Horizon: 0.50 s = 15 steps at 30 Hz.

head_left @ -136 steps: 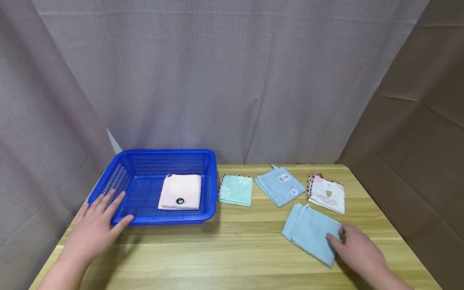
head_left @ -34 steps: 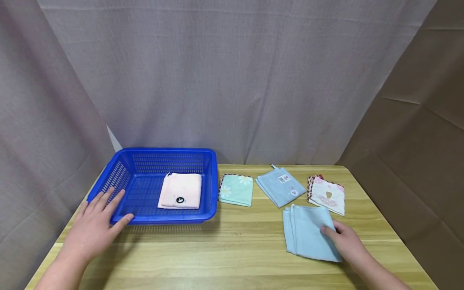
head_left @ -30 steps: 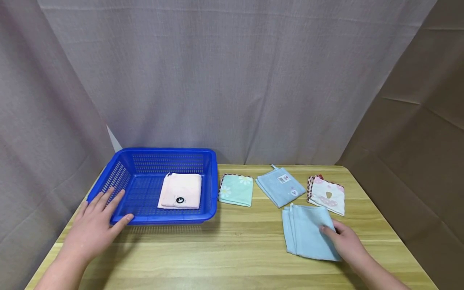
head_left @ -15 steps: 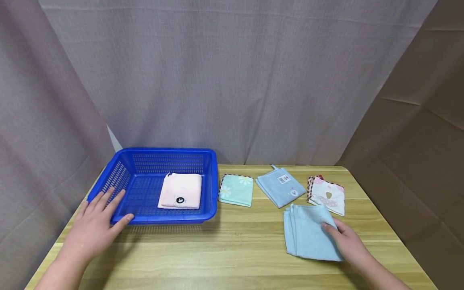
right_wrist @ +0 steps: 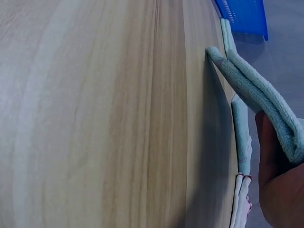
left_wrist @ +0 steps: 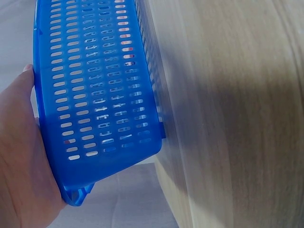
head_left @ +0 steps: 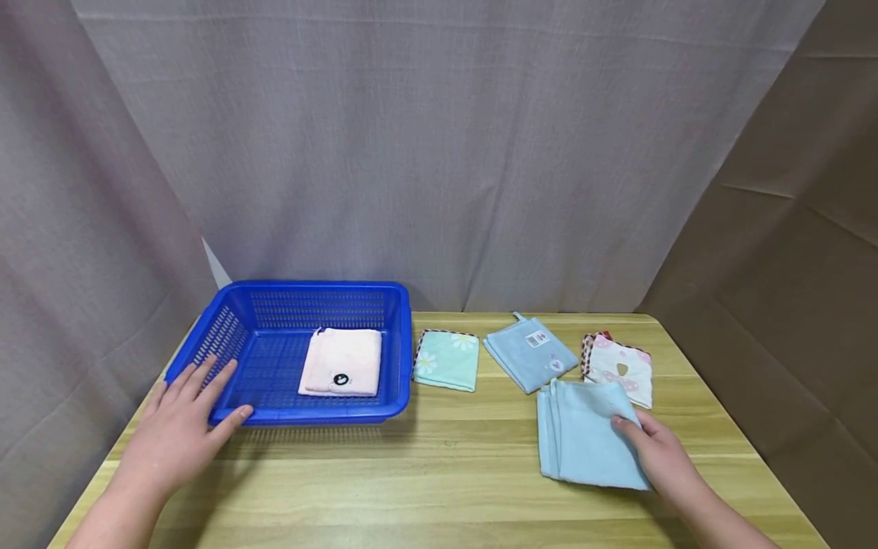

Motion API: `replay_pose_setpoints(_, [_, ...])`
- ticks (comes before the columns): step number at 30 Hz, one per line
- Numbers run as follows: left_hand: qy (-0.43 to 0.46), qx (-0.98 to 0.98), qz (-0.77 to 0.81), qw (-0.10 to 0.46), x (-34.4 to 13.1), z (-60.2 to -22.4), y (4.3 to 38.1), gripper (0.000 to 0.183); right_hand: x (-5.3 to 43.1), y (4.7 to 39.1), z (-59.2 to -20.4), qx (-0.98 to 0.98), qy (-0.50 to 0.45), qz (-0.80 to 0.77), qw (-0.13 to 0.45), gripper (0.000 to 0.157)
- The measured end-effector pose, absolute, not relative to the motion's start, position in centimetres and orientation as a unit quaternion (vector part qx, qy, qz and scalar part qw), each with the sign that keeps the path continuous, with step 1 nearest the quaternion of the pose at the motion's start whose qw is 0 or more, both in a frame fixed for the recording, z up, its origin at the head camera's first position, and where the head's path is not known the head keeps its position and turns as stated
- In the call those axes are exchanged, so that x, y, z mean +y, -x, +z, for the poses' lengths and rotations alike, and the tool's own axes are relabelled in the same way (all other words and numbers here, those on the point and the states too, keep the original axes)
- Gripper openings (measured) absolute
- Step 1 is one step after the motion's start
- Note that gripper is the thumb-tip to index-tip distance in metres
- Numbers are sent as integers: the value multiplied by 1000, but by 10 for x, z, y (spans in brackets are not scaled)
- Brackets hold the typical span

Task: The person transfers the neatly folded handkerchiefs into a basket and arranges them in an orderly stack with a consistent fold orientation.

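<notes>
A light blue folded hand towel (head_left: 590,438) is pinched at its right edge by my right hand (head_left: 665,454), thumb on top and fingers beneath. In the right wrist view this towel (right_wrist: 256,90) is raised off the table at a slant, its folded layers showing. My left hand (head_left: 174,431) rests with spread, straight fingers over the front left corner of a blue plastic basket (head_left: 309,415). Inside that basket, toward the right, lies a folded pale pink towel (head_left: 346,354) with a small black round emblem.
Right of the basket, along the back of the wooden table (head_left: 411,488), lie a mint towel (head_left: 449,362) with daisies, a blue towel (head_left: 524,347) with a label and loop, and a white-and-pink towel (head_left: 620,362). Grey curtain (head_left: 439,152) hangs behind; a brown panel (head_left: 789,252) stands right.
The light blue towel lay flat at first; my right hand has gripped it, turned it and lifted it a little, slightly higher in the last half second. My left hand has stayed at the basket.
</notes>
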<state>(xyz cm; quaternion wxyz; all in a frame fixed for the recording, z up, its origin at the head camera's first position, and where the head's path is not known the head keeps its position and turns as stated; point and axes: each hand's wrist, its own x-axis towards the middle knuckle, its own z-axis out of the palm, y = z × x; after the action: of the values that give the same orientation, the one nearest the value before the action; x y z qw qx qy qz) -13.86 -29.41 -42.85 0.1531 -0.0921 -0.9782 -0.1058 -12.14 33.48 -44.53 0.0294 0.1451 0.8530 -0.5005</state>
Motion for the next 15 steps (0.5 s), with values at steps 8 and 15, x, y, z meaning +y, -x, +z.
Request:
replay_pose_setpoints(8, [94,-978,-105,155,-294,-428,139,74,333,124,-442,840,-146,-521,39,61])
replay_pose_setpoints(15, [96,-976,-111,161,-294,-428,138,73,329,127,-439,838,-146,-525,33,60])
